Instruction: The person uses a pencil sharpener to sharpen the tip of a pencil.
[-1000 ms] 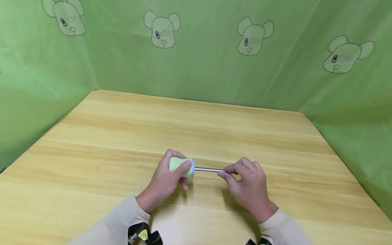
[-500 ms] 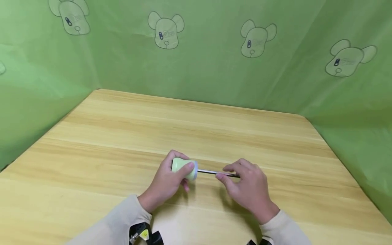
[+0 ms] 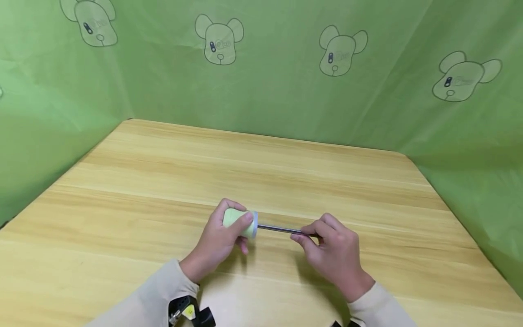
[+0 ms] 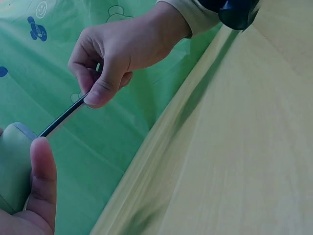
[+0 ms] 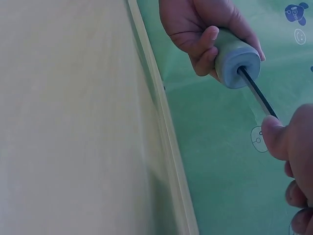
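My left hand (image 3: 213, 243) grips a light green, rounded pencil sharpener (image 3: 233, 219) with a pale blue end, its thumb along the side. A dark pencil with light stripes (image 3: 278, 228) enters the hole in that end, as the right wrist view shows. The thumb and fingers of my right hand (image 3: 337, 250) pinch the pencil towards its other end. Both things are held above the table, the pencil lying nearly level. Its tip is hidden inside the sharpener (image 5: 230, 58). In the left wrist view the pencil (image 4: 63, 117) runs between the two hands.
A light wood-grain table (image 3: 261, 177) lies below both hands. Green cloth (image 3: 278, 104) printed with bear heads stands behind it and at both sides. A black wrist device (image 3: 189, 311) sits at the left sleeve.
The pencil has turned about its length, its visible stripes changing. My right fingers loosened on it half a second ago and now pinch it again. The left hand keeps its grip, shifting only slightly.
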Demonstrator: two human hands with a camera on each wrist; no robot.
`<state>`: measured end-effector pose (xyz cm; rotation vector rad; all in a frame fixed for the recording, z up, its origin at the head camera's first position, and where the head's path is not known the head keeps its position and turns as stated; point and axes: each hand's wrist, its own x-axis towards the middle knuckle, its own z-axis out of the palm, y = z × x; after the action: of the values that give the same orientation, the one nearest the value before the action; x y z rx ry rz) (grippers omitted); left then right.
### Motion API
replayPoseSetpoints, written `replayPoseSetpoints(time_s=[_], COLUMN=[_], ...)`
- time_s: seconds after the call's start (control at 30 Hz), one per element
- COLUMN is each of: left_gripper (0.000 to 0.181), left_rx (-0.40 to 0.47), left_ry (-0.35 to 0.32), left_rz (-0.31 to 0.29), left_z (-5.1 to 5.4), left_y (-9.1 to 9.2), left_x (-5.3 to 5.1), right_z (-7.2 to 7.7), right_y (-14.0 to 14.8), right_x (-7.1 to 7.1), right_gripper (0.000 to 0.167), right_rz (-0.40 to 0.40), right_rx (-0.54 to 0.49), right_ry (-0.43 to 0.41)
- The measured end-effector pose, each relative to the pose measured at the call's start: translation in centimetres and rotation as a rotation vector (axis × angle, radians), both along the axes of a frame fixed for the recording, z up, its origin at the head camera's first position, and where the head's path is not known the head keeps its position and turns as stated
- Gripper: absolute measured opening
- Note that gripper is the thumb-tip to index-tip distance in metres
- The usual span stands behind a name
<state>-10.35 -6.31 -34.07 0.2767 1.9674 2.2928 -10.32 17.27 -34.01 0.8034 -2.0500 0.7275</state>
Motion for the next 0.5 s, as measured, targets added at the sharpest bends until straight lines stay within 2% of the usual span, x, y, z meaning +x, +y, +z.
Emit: replayPoseSetpoints(time_s=[0.07,0.13,0.2,0.3,0.33,0.37,0.4,0.43,0.5], left_gripper=[0.029,0.029,0.029,0.03,0.03,0.03,0.03,0.03,0.029], left_rx=[-0.013,-0.024,-0.035,-0.045,-0.045,-0.048,-0.048,-0.05,-0.052], left_ry=[0.002,0.007,0.012,0.025,0.03,0.034,0.038,0.042,0.044], left_rz=[-0.01,-0.021,-0.029,-0.055,-0.062,-0.066,-0.068,-0.064,-0.044], left_z=[-0.1,-0.2,-0.3,-0.4,-0.4,-0.5,-0.5,-0.5,-0.5], left_y=[0.0,0.0,0.1,0.2,0.3,0.3,0.3,0.4,0.4], left_x=[0.0,0.1,0.1,0.2,0.3,0.3,0.3,0.3,0.2], right_z=[0.1,0.3,0.8,1.5,1.6,1.7,1.7,1.6,1.3], right_y=[0.1,0.2,0.4,0.8,0.9,0.9,1.0,0.9,0.8], right_x=[0.0,0.1,0.3,0.4,0.5,0.5,0.4,0.4,0.3], right_gripper=[0.026,0.021,0.021,0.021,0.021,0.021,0.02,0.018,0.014], right_rz=[0.017,0.045,0.077,0.077,0.059,0.039,0.021,0.002,-0.037], right_rx=[0.007,0.016,0.027,0.027,0.031,0.038,0.048,0.054,0.057], right_ry=[-0.025,-0.112,-0.289,-0.623,-0.705,-0.748,-0.745,-0.706,-0.569])
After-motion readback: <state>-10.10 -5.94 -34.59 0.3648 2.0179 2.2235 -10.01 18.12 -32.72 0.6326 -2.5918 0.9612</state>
